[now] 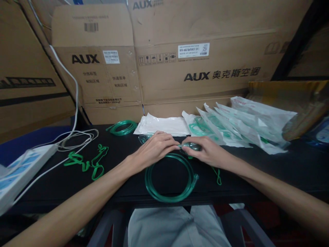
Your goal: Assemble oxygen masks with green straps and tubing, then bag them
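Observation:
Near the middle of the black table, both my hands meet. My right hand (207, 149) is closed around a clear greenish plastic piece (194, 146), rounded and shiny. My left hand (158, 147) has its fingers pressed together at the small tip on the left of that piece; what exactly they pinch is mostly hidden. Part of another clear plastic piece (144, 138) shows behind my left hand. Just below the hands lies a coil of green tubing (169, 199), with a connector end (196, 177) at its right. A thin green elastic loop (218, 177) hangs below my right hand.
Green elastic straps (97, 168) and another tubing coil (122, 127) lie on the left, near a white power strip (28, 171) with cables. White packets (164, 125) and several clear bags (241, 120) with green tubing stand behind. Cardboard boxes (205, 68) wall off the back.

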A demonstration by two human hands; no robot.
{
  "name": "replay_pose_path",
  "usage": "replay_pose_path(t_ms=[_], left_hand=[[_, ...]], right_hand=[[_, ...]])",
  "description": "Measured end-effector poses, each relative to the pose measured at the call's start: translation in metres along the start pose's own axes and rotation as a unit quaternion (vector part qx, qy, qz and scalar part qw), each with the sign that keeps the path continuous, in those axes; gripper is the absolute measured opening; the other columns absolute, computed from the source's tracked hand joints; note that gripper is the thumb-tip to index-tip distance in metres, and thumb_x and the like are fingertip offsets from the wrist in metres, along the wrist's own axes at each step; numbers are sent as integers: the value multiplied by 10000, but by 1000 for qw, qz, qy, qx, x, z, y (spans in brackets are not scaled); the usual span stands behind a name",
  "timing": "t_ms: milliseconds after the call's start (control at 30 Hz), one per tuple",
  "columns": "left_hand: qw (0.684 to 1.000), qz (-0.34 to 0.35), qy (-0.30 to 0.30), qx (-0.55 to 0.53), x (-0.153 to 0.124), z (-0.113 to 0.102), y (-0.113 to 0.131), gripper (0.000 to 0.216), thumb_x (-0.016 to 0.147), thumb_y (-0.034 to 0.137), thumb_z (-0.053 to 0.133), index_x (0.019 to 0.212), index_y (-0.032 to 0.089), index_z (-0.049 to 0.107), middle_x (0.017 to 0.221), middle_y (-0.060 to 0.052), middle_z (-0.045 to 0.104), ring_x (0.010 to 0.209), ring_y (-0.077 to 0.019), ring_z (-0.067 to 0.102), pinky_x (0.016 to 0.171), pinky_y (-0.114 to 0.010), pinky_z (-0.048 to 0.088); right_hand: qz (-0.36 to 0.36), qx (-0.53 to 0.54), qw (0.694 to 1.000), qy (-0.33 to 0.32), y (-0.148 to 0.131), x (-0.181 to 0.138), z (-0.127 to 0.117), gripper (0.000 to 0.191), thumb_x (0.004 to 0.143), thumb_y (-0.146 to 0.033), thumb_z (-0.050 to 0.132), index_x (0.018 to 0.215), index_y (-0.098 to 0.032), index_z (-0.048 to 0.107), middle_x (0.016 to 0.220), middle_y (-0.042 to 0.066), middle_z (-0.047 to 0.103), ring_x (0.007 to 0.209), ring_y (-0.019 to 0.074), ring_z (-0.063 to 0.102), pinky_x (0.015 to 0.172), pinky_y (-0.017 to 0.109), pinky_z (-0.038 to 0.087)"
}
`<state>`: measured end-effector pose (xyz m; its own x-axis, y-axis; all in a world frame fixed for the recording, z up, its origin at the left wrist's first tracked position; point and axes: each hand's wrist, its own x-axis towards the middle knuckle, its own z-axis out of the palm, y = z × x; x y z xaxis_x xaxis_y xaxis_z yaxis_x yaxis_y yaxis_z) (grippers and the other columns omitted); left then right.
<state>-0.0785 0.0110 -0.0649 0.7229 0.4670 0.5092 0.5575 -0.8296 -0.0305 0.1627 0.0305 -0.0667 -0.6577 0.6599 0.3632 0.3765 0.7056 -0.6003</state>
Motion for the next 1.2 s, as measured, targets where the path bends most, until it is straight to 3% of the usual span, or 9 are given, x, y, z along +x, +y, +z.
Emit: replay_pose_path(t_ms=[100, 267, 467, 633, 833, 933, 1033, 1133, 1200], left_hand=[[1000, -8, 11, 15, 0, 2, 2, 235, 1059, 301, 511, 1080, 139, 680, 973, -69, 704, 923, -196, 657, 859, -318, 495], [999, 2, 26, 40, 2, 5, 3, 230, 1063, 319, 496, 1077, 144, 644, 982, -76, 671, 935, -207, 637, 832, -317, 512], [995, 23, 34, 87, 5, 7, 1, 281, 1076, 316, 449, 1064, 109, 639, 977, -105, 662, 916, -225, 616, 814, -341, 514], [992, 32, 24, 117, 5, 8, -1, 318, 1086, 324, 418, 1058, 112, 653, 948, -98, 666, 888, -220, 614, 814, -351, 509], [990, 29, 16, 134, 5, 4, 0, 331, 1089, 312, 411, 1102, 113, 676, 913, -90, 655, 866, -211, 605, 817, -345, 500], [991, 29, 5, 128, 5, 2, 1, 332, 1087, 298, 415, 1108, 105, 684, 916, -95, 659, 867, -215, 604, 813, -342, 503], [993, 22, -7, 116, 4, 0, 2, 343, 1084, 301, 416, 1109, 98, 691, 927, -105, 664, 877, -220, 614, 799, -338, 510], [995, 15, -21, 98, 3, -1, 3, 330, 1076, 301, 444, 1125, 96, 698, 937, -102, 670, 884, -214, 633, 799, -321, 515], [996, 11, -29, 87, 3, -2, 5, 323, 1073, 296, 457, 1145, 99, 702, 948, -99, 674, 886, -207, 644, 797, -306, 517]], right_hand=[[5, 14, 1000, -13, -1, -1, -1, 249, 965, -382, 591, 946, -174, 728, 848, 37, 715, 777, 193, 637, 751, 294, 445], [86, 126, 988, -38, -3, -1, -4, 314, 939, -478, 619, 925, -176, 705, 693, -25, 602, 445, 81, 445, 442, 221, 341], [188, 265, 944, -61, 0, 7, -2, 392, 888, -524, 622, 870, -139, 693, 769, 49, 657, 484, 74, 430, 356, 174, 240], [227, 298, 925, -71, 4, 11, -1, 398, 839, -524, 676, 842, -126, 687, 737, 62, 663, 452, 58, 388, 334, 171, 199], [167, 245, 954, -46, 0, 7, 0, 396, 899, -541, 620, 870, -155, 704, 789, 46, 666, 546, 97, 482, 387, 176, 272], [109, 163, 980, -41, -1, 5, -2, 379, 937, -527, 583, 898, -175, 717, 759, 17, 662, 501, 99, 465, 427, 214, 335], [31, 48, 998, -9, 0, 4, -3, 319, 958, -462, 578, 943, -184, 733, 823, 42, 706, 677, 176, 607, 636, 286, 471], [-26, -22, 999, 14, 3, 4, -2, 271, 940, -402, 610, 1017, -180, 745, 988, 100, 745, 927, 261, 658, 869, 358, 467], [-51, -49, 997, 11, 5, 4, -2, 269, 939, -387, 612, 1038, -178, 749, 999, 116, 752, 937, 273, 669, 888, 369, 461]])
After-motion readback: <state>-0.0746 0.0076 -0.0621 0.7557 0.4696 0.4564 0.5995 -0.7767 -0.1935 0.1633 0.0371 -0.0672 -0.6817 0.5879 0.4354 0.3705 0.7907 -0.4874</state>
